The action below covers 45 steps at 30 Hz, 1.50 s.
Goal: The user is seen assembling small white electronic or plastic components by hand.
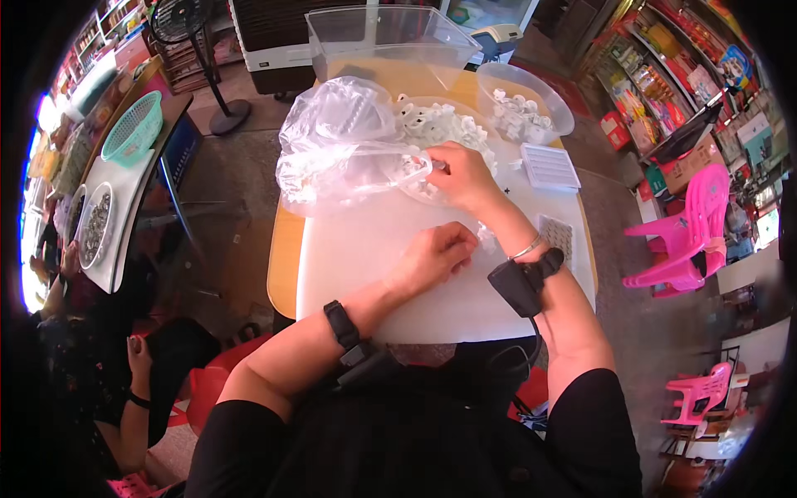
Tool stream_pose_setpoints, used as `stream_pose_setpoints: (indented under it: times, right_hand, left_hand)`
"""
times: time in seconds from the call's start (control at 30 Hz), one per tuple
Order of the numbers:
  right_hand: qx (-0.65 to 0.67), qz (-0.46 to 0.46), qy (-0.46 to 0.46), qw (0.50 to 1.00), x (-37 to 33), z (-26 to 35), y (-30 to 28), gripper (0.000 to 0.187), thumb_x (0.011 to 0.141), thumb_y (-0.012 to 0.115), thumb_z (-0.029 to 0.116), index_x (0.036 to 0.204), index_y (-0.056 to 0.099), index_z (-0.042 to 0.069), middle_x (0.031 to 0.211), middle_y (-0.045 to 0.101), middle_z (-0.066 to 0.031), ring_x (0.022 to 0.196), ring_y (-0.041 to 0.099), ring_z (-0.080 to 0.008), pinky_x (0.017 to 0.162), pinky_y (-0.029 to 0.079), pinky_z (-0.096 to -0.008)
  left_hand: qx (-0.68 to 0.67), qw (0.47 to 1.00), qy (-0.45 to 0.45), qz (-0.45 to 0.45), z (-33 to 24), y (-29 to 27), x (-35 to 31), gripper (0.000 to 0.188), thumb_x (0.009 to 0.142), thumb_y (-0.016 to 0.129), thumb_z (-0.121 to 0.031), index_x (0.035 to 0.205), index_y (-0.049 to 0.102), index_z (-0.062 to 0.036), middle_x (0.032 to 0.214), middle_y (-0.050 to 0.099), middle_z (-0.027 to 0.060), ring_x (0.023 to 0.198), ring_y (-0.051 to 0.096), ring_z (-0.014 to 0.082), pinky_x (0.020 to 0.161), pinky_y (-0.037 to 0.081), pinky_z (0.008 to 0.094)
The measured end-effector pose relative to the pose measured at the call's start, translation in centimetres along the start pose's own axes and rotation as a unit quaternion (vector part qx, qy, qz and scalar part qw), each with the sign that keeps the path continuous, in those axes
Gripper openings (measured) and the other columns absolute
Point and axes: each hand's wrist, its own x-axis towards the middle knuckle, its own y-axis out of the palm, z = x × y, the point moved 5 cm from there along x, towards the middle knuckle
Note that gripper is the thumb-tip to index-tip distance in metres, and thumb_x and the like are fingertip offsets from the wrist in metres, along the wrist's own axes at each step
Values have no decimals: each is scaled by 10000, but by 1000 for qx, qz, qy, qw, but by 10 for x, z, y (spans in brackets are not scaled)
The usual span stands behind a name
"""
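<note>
My right hand point(465, 178) reaches across the white board and is closed in a pinch beside the tip of a clear plastic bag point(336, 124). A small greyish bit shows at its fingertips, too small to name. The bag lies bunched at the board's far left, with white bits showing through it. Just beyond that hand is a heap of small white plastic parts point(444, 124) in a shallow clear tray. My left hand point(440, 256) hangs nearer me over the board, its fingers curled in; what they hold, if anything, is hidden.
The white board point(357, 274) covers most of the wooden table. A clear bin point(390, 37) stands at the far edge, with a clear bowl point(531, 104) of white parts to its right. A white slotted tray point(550, 166) and a small-celled tray point(554, 236) lie along the right. Another person sits at left.
</note>
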Motion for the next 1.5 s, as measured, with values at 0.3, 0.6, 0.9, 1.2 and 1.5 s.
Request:
stream_pose_setpoints:
  times: [0.3,0.6,0.9,1.2,1.5]
  right_hand:
    - [172,-106,69,977,-85,7,-37,232,796,588,-3,1013,660,33,888,566,3,678,495,-69,632,422,-208]
    - [89,-113,52,988,-131,16,5,356,758,603,-36,1108,610,33,947,592,-103,712,574,-193,658,473,-292]
    - [183,-239,123,946,-162,-4,2,342,759,618,-52,1092,585,19,919,623,-81,687,585,-137,650,485,-261]
    - [321,-232,153,906,-167,-11,6,302,820,577,-71,1110,573,12,847,612,-8,738,561,-67,683,465,-213]
    - [291,-224,171,914,-175,-13,20,211,835,590,-10,1042,618,14,804,636,-19,690,574,-85,642,471,-231]
  left_hand:
    - [-158,942,69,-287,-1,-50,-11,169,905,510,-105,1024,571,-1,769,590,53,622,538,93,470,422,214]
    - [13,958,49,-281,-7,-38,-10,170,876,559,-95,1019,578,-6,818,588,48,625,542,105,498,451,251]
    - [60,953,161,-250,-17,-25,-17,128,846,605,-84,951,624,-12,815,607,64,617,536,104,574,444,249]
    - [440,841,285,-133,-27,1,-28,366,687,619,46,1039,619,-53,1080,579,122,1048,502,326,898,434,409]
    - [417,831,266,-256,-28,-4,-27,364,696,621,65,1052,596,-7,1082,563,157,1041,491,366,882,446,399]
